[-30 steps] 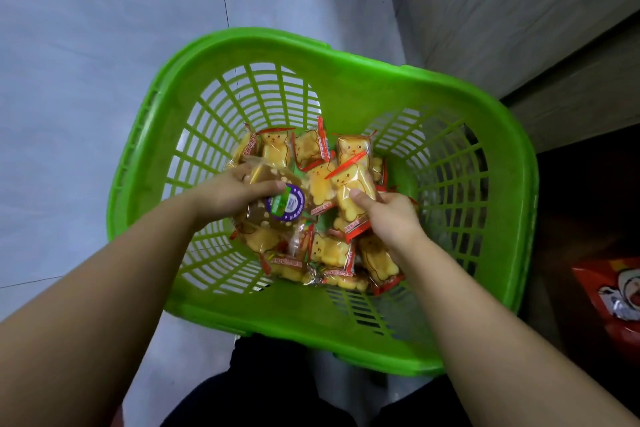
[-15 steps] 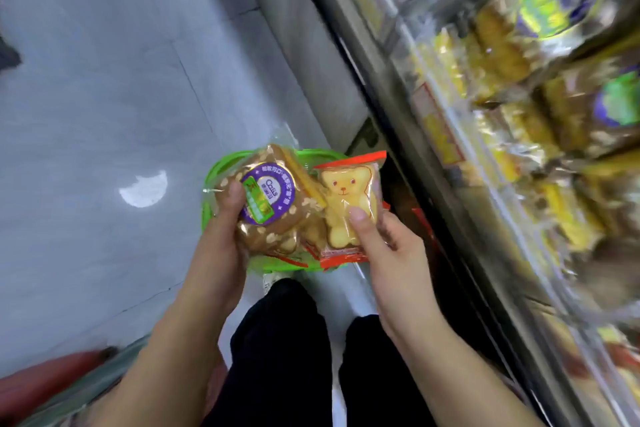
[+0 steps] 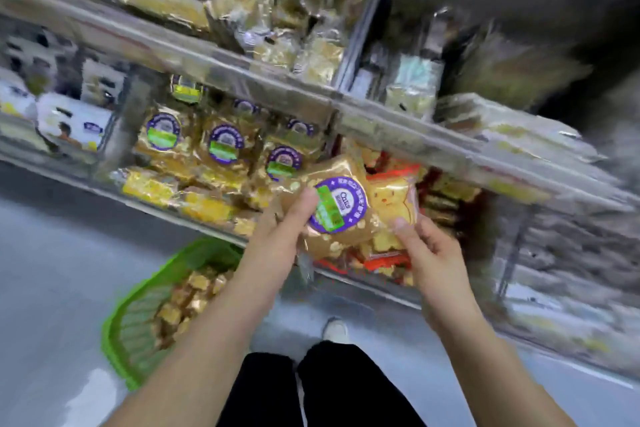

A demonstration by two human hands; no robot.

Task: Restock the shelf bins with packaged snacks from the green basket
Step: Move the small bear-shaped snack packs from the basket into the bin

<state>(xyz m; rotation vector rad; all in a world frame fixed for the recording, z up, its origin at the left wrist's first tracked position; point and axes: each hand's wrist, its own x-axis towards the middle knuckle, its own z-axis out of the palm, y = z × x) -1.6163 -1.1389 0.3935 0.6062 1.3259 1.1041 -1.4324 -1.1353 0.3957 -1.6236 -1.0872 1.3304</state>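
STEP: transfer to shelf bins | left hand (image 3: 277, 232) grips purple-label pack (image 3: 334, 206) | right hand (image 3: 427, 253) pinches bear snack pack (image 3: 393, 201), both at lower shelf front edge (image 3: 363, 282) | green basket (image 3: 117, 329) on floor | NEXT: sort each pack into matching bin.

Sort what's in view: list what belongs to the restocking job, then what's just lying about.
Job:
left hand gripping the purple-label pack
right hand gripping the bear pack
green basket, still holding snacks
purple-label bin
red-pack bin

Lying about:
white packs at left
upper-shelf packs
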